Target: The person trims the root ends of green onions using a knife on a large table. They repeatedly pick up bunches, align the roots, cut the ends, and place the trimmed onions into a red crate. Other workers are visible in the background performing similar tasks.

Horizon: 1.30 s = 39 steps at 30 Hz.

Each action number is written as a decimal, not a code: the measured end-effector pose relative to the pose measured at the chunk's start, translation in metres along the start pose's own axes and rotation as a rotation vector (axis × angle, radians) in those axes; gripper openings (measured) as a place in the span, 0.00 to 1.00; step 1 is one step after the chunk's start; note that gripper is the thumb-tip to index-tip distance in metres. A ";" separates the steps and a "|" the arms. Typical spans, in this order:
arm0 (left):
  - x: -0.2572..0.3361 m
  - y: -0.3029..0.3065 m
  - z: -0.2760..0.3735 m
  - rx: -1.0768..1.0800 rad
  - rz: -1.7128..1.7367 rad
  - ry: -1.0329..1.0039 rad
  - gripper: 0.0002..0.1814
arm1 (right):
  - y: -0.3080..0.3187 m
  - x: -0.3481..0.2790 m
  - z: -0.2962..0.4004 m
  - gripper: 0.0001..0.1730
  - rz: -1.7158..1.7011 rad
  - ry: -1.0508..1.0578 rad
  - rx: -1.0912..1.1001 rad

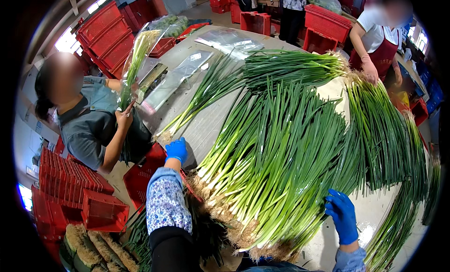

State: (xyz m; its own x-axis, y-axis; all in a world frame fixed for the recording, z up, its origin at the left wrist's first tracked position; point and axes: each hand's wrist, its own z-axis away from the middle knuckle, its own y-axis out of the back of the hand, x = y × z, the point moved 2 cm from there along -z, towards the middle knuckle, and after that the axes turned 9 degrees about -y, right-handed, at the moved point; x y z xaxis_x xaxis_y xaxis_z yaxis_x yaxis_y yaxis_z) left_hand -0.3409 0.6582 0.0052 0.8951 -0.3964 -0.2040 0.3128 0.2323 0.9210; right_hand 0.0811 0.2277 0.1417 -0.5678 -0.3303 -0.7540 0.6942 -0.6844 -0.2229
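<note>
A large pile of green onions [277, 152] lies before me, its roots towards me. My left hand [176, 150], in a blue glove, is near the root end of a small separate bunch of green onions [204, 92]; whether it touches the roots I cannot tell. My right hand [341, 214], also gloved in blue, is at the right edge of the pile with its fingers partly bent; nothing shows in it. Another heap [291, 66] lies crosswise beyond the pile, and more green onions [378, 131] lie at the right.
At the left a person [88, 110] holds a bunch in a clear plastic sleeve [135, 61]. Flat plastic sleeves [179, 78] lie on the table [200, 138]. A person in an apron [379, 36] touches the roots at the upper right. A red crate [140, 177] stands beside my left arm.
</note>
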 end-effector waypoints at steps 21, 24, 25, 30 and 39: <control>0.382 0.196 0.257 0.229 0.475 -1.254 0.28 | 0.305 0.156 0.141 0.30 0.943 0.476 0.646; 0.490 0.173 0.333 0.033 0.446 -1.288 0.27 | 0.401 0.157 0.187 0.31 0.884 0.467 0.885; 0.527 0.158 0.357 -0.073 0.452 -1.282 0.28 | 0.438 0.174 0.198 0.32 0.900 0.533 1.065; 0.679 0.047 0.454 -0.640 0.768 -1.182 0.34 | 0.570 0.174 0.233 0.49 0.682 0.318 1.124; 0.878 -0.065 0.548 -0.419 1.227 -0.874 0.14 | 0.606 0.195 0.187 0.65 0.479 0.158 0.741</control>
State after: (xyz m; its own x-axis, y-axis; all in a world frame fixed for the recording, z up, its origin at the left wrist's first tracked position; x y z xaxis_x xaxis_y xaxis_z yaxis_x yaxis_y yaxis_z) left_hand 0.2502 -0.1919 -0.0515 0.2509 -0.1251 0.9599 -0.2463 0.9507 0.1883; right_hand 0.3082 -0.3726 -0.0246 -0.1852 -0.6325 -0.7521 0.3457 -0.7583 0.5527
